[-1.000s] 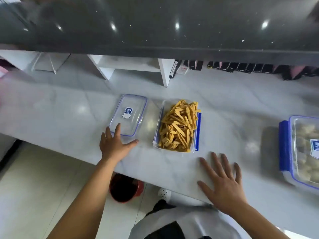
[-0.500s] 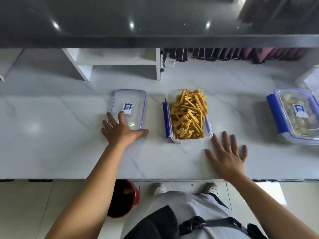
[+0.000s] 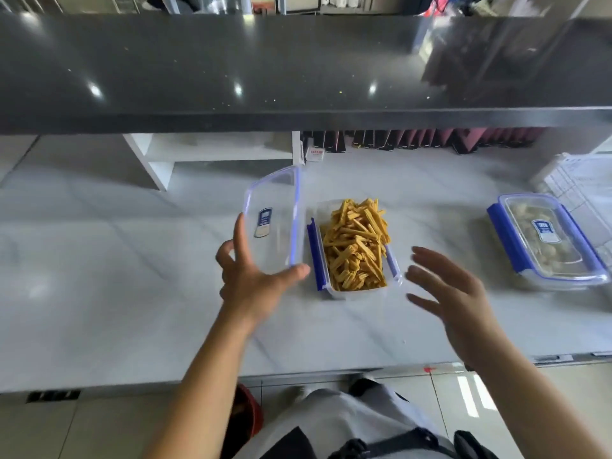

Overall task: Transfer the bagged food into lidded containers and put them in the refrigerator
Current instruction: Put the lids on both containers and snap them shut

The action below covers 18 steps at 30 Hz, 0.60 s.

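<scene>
An open clear container (image 3: 395,278) with blue side clips sits mid-counter, heaped with yellow food sticks (image 3: 356,245). My left hand (image 3: 251,279) grips the near end of a clear lid (image 3: 278,220) with a blue seal and a small label, holding it tilted up off the counter just left of the container. My right hand (image 3: 453,299) hovers with fingers spread to the right of the container, touching nothing. A second container (image 3: 546,240), lidded and clipped shut with pale food inside, rests at the right.
The white marble counter (image 3: 116,276) runs left to right, under a dark raised ledge (image 3: 231,71). A white shelf unit (image 3: 205,154) and a row of dark packets (image 3: 414,139) stand at the back. A red bin (image 3: 245,415) sits on the floor below.
My left hand has taken hold of the lid and lifted it from flat on the counter to tilted beside the container. My right hand has risen off the counter.
</scene>
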Each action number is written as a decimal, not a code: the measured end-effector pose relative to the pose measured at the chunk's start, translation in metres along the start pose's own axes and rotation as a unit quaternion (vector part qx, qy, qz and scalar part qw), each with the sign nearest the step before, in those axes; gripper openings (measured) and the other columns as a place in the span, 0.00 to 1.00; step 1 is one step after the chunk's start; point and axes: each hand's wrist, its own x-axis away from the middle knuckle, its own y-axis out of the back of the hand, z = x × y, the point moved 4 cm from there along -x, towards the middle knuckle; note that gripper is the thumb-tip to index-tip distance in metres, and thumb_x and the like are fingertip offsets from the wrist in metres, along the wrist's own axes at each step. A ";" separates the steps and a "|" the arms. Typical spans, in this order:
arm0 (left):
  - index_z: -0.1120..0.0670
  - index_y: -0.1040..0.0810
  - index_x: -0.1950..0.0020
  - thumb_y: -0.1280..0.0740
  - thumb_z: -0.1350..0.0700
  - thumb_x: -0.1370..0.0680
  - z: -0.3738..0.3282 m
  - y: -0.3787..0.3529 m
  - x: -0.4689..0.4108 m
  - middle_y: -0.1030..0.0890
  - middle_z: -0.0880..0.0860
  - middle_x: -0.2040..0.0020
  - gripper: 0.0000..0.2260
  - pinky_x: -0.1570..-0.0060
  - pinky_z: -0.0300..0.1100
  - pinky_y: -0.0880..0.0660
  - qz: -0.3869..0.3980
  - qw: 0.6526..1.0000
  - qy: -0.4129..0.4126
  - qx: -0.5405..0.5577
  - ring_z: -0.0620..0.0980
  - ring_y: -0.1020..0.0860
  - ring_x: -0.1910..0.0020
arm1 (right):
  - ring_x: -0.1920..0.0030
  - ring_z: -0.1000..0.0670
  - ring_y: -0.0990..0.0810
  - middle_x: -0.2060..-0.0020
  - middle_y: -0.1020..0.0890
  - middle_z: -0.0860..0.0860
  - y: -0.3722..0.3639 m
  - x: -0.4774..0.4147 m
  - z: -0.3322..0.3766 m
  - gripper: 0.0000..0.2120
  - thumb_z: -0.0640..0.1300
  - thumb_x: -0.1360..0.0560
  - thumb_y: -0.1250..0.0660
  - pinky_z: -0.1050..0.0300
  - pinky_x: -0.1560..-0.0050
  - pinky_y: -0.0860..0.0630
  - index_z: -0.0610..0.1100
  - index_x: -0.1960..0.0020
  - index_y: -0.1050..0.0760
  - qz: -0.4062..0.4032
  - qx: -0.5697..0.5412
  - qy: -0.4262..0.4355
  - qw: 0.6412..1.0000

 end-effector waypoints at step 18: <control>0.47 0.29 0.27 0.27 0.63 0.28 -0.108 -0.088 0.034 0.18 0.59 0.39 0.30 0.56 0.45 0.19 0.224 0.901 0.035 0.370 0.53 0.17 0.48 | 0.58 0.43 0.15 0.54 0.16 0.41 0.057 -0.060 0.052 0.20 0.37 0.28 0.32 0.51 0.61 0.17 0.43 0.37 0.21 0.139 -0.134 -0.069 0.979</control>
